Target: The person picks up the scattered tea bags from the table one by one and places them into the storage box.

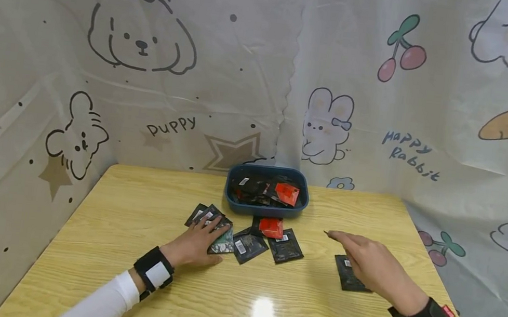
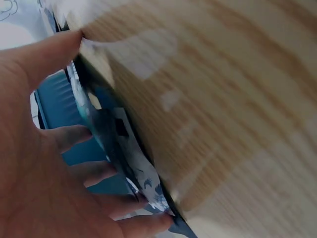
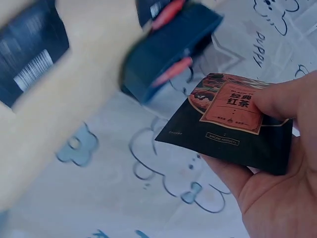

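My left hand (image 1: pixel 194 243) rests with fingers spread on a small pile of dark tea sachets (image 1: pixel 196 214), one of them green-patterned (image 1: pixel 224 243). In the left wrist view its fingertips (image 2: pixel 148 225) touch the packets' edges. Raised over the table's right side, my right hand (image 1: pixel 371 266) pinches a black tea sachet (image 3: pixel 225 119) with an orange-red label between thumb and fingers. From the head view only a thin edge of that sachet shows. Below the right hand lies another black sachet (image 1: pixel 348 275), partly hidden by it.
A dark blue plastic bin (image 1: pixel 264 211) stands at the table's back edge with several black and red sachets inside. In front of it lie a red-labelled sachet (image 1: pixel 271 227) and two black sachets (image 1: pixel 248 247) (image 1: pixel 287 248). A printed curtain (image 1: pixel 254 75) surrounds the wooden table (image 1: pixel 199 309).
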Available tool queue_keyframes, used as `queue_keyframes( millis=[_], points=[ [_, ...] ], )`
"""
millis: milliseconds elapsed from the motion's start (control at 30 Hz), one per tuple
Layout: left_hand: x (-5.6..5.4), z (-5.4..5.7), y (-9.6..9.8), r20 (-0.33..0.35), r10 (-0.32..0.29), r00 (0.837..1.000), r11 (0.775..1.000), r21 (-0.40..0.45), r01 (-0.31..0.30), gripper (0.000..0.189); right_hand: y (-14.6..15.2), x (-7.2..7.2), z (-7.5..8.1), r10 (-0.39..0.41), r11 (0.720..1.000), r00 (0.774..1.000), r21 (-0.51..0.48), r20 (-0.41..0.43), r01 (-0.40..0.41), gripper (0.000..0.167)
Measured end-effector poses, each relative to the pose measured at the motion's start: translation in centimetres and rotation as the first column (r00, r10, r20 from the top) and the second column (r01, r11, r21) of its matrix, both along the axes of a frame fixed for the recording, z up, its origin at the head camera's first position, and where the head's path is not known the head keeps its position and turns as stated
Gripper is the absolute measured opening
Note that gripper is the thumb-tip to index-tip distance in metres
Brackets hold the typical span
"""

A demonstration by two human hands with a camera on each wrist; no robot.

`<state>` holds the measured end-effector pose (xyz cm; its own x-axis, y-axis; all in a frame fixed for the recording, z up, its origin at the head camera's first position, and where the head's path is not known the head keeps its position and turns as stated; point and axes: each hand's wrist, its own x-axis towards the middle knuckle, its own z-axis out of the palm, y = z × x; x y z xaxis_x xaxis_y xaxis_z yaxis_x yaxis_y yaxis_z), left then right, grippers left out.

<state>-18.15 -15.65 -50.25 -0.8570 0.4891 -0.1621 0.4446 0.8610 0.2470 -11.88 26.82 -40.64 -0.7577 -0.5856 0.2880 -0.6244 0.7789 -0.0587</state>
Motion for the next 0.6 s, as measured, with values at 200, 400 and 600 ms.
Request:
queue_keyframes(
  millis=[200,400,600],
  points=[
    [0.3,-0.1,0.0,-0.054,-0.044,0.998,0.999,-0.009,0.043,0.057,-1.1,-4.2,2.0,0.055,0.998,0.996,-0.030,-0.067,-0.058,0.043],
    [0.8,0.0,0.5,-0.198,-0.185,0.963,0.983,-0.029,0.183,0.048,-3.7,-9.1,2.3,0.092,0.992,0.993,-0.074,-0.074,-0.097,0.039],
    [1.0,0.0,1.6,-0.203,-0.162,0.966,0.985,0.019,0.169,0.045,-6.4,-14.2,1.2,0.099,0.990,0.993,-0.090,-0.066,-0.105,0.039]
  ],
)
